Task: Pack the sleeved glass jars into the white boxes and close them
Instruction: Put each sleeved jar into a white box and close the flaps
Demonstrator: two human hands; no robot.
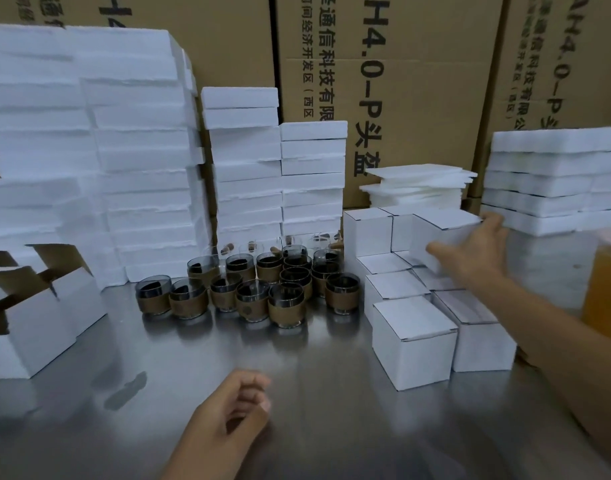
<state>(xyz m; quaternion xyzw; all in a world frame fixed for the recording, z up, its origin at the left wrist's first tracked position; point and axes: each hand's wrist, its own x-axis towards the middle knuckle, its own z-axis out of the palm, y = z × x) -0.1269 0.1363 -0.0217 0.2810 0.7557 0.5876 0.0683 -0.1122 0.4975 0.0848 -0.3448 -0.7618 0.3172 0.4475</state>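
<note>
**Packing bench right now: one box in hand, jars waiting**

So the right hand (477, 251) is reaching out toward the far right part of the tabletop (314, 393) and has got hold of a closed white box (435, 230). The thumb is pressed on the face nearest the camera and the fingers are spread across its far side, so the box is clamped between them. It's sitting up at the top of the pile of packed boxes (415, 341), which are stacked in steps along the right side of the tabletop, all flaps down.

The left hand (228, 414) is hanging out near the front edge, about the middle, fingers loosely curled in with nothing in them.

The sleeved glass jars (286, 303) are bunched together mid-table, toward the far edge: dark glass with brown sleeves round them, upright, packed close and just left of the packed boxes. None of them is in a hand.

Over at the left edge are some open boxes (37, 327) with flaps up. Behind the jars, foam blocks (124, 168) are stacked high, a loose heap of foam sheets (418, 183) sits behind the box pile, and brown cartons (418, 98) with printed lettering wall off the back.
</note>
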